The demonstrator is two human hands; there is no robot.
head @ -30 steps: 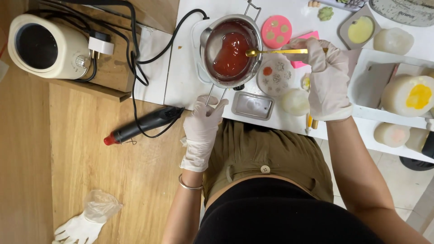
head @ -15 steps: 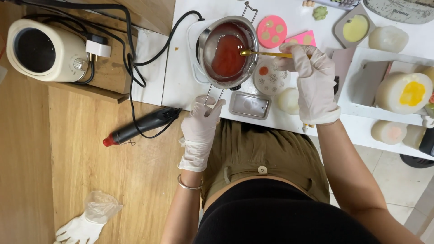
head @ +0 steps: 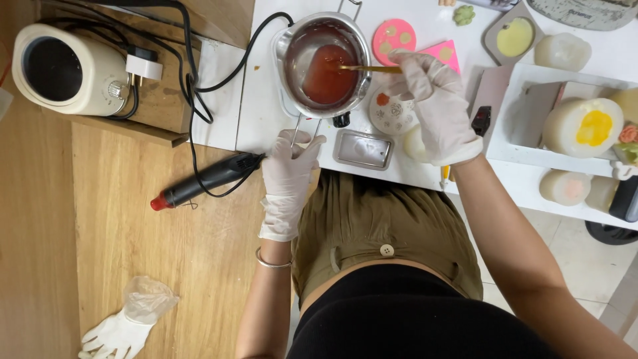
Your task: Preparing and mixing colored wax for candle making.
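A steel melting pot (head: 287, 46) holding red liquid wax stands on the white table (head: 259, 106). My right hand (head: 432, 106), in a white glove, holds a thin golden stick (head: 369, 68) whose tip dips into the red wax. My left hand (head: 289, 176), also gloved, grips the end of the pot's wire handle (head: 302, 129) at the table's near edge. A round white mould (head: 392, 113) with a red spot lies just under my right hand.
A small metal tin (head: 362, 149), pink moulds (head: 393, 36), a black-and-red heat tool (head: 206, 179), a cream electric pot (head: 63, 70) with cables, a white tray (head: 512, 133) of candles and a spare glove (head: 119, 329) on the wooden floor surround me.
My right hand has moved left and nearer the pot, pushing the stick deeper into the red wax. The left hand stays on the handle.
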